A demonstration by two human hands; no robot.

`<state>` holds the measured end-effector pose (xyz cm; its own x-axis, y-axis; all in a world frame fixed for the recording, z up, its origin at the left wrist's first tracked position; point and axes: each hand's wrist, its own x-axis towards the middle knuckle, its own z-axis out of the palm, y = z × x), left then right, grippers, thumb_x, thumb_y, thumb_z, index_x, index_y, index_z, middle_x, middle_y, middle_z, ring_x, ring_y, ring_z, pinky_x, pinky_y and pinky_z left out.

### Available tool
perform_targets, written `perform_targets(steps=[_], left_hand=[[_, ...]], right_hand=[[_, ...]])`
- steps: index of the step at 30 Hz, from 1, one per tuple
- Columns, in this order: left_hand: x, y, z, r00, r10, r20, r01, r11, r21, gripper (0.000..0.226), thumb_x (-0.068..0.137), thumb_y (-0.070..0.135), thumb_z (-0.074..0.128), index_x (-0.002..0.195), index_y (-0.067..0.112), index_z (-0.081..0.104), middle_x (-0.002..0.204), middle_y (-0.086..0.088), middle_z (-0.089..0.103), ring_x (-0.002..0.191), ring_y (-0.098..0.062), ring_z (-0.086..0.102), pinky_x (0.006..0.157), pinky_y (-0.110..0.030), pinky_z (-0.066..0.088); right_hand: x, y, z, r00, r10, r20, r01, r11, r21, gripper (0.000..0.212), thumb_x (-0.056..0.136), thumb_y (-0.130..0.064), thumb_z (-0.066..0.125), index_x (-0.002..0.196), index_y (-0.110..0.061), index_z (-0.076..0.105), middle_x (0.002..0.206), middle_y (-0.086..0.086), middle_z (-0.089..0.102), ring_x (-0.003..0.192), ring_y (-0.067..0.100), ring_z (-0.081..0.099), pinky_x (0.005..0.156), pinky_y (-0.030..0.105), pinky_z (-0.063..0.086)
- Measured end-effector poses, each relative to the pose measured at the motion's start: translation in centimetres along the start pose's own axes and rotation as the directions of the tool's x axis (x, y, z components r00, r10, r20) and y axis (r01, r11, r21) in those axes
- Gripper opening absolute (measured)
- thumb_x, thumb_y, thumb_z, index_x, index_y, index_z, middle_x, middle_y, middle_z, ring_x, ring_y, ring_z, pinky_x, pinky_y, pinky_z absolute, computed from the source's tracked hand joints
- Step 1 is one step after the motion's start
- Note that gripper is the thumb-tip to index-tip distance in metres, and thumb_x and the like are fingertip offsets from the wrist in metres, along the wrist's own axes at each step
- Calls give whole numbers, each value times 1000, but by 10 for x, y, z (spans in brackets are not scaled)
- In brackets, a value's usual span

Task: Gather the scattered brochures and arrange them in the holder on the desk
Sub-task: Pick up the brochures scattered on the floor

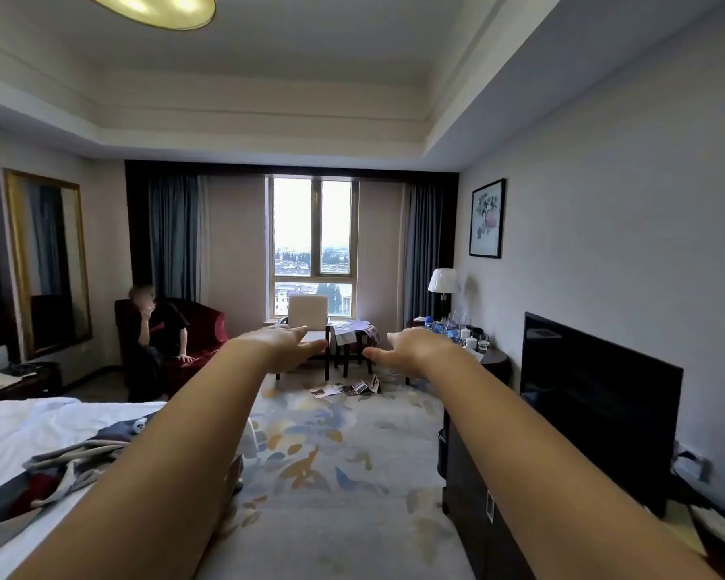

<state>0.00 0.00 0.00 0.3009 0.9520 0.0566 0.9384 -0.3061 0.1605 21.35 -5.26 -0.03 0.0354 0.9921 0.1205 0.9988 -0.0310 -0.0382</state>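
Several brochures (346, 389) lie scattered on the patterned carpet at the far end of the room, below a small dark table. More brochures (354, 326) lie on that small table (373, 333) by the window, some hanging over its edge. Both my arms stretch straight out in front of me. My left hand (287, 343) and my right hand (407, 348) hover in the air, fingers extended, holding nothing, far short of the papers. I cannot make out a brochure holder.
A bed (26, 437) with rumpled clothes fills the left. A dark cabinet (474, 491) with a television (595, 391) lines the right wall. A person sits in a red armchair (204, 324) at the left. A beige chair (308, 313) stands by the window. Cups and bottles crowd a side table (494, 355).
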Motion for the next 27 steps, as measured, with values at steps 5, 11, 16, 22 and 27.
perform_targets(steps=[5, 11, 16, 22, 27], left_hand=[[59, -8, 1, 1000, -15, -13, 15, 999, 50, 70, 93, 66, 19, 152, 29, 16, 162, -5, 12, 150, -21, 7, 121, -45, 12], [154, -24, 20, 1000, 20, 15, -21, 996, 89, 64, 96, 62, 21, 151, 29, 24, 160, -7, 17, 148, -22, 15, 120, -42, 16], [251, -44, 34, 997, 44, 59, -52, 989, 139, 60, 96, 61, 20, 149, 35, 23, 159, -3, 21, 147, -21, 18, 119, -41, 19], [375, -63, 20, 997, 71, 1, -70, 988, 139, 63, 95, 63, 19, 150, 32, 22, 161, 0, 18, 149, -17, 12, 118, -39, 14], [480, -73, 30, 997, 82, 10, -83, 989, 123, 63, 94, 64, 19, 150, 34, 22, 160, 0, 19, 148, -17, 13, 118, -40, 16]], right_hand=[[54, 12, 11, 999, -29, -18, 29, 999, -15, 72, 93, -66, 31, 142, -15, 43, 144, 6, 49, 131, 24, 47, 99, 38, 44], [152, 20, 35, 1000, 16, -4, -16, 997, -69, 68, 92, -66, 32, 126, -12, 57, 135, 6, 55, 121, 23, 54, 89, 36, 46], [251, 18, 45, 999, 32, 4, -31, 994, -109, 70, 92, -66, 30, 129, -13, 55, 138, 7, 52, 125, 23, 52, 95, 38, 46], [372, 28, 49, 998, 58, 9, -57, 994, -92, 75, 93, -67, 27, 140, -12, 45, 146, 8, 45, 132, 25, 46, 101, 40, 43], [472, 50, 68, 997, 75, 29, -73, 995, -74, 77, 92, -69, 26, 137, -12, 49, 144, 7, 49, 130, 25, 48, 100, 39, 44]])
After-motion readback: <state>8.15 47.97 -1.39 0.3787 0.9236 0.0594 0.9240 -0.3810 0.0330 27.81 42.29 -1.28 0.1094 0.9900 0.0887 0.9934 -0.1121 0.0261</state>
